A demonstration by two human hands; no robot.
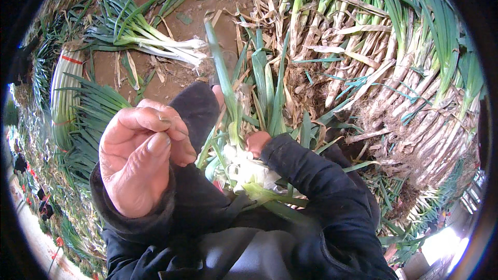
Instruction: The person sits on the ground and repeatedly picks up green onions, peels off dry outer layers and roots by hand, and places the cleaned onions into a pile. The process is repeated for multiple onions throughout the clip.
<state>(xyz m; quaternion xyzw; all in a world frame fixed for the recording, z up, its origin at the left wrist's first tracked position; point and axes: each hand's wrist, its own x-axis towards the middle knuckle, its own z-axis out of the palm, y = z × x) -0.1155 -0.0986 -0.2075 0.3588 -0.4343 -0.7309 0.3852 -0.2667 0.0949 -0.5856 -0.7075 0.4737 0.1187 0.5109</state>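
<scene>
Raised at the left, my left hand [140,155] has its fingers curled in and the thumb tip close against them; nothing shows between them. My right hand [256,144] is low among green onion leaves, beside the base of an upright green stalk [223,74]. Its fingers are mostly hidden, so I cannot tell whether they grip that stalk. Just below it, between my dark sleeves, lies a heap of white peelings [249,171], partly overexposed. Green leaf pieces [288,206] lie across the heap's near side.
Several trimmed long green onions [171,46] with white stems lie on brown soil [105,68]. A bundle with red ties [66,97] stands at the left. Unpeeled onions [389,74] with roots and dry leaves are piled at the right. Dry leaf scraps [272,4] litter the ground.
</scene>
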